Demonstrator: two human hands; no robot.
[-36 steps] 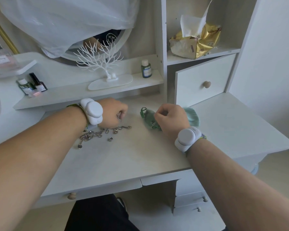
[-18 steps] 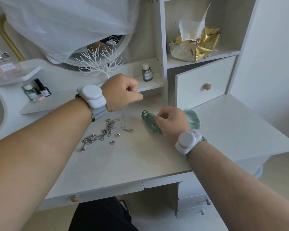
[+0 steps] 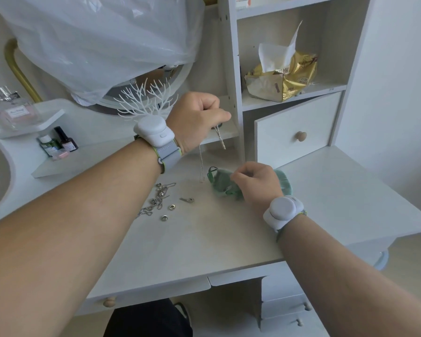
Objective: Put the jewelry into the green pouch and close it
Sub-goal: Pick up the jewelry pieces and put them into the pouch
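The left hand (image 3: pixel 197 117) is rising higher above the desk (image 3: pixel 204 239), lifting the silver chain (image 3: pixel 201 164) until it is hanging almost clear, one small pendant (image 3: pixel 187 199) now lying alone where it lay heaped.

Bright, soft daylight, faint shadows, sharp centre, wide-angle bending toward the edges.

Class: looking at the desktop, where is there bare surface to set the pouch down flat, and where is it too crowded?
Bare desk lies between the two forearms, from the loose jewelry to the front edge, and right of the green pouch toward the rounded corner. It is crowded around the jewelry, under the left hand with its dangling chain, and at the right hand.
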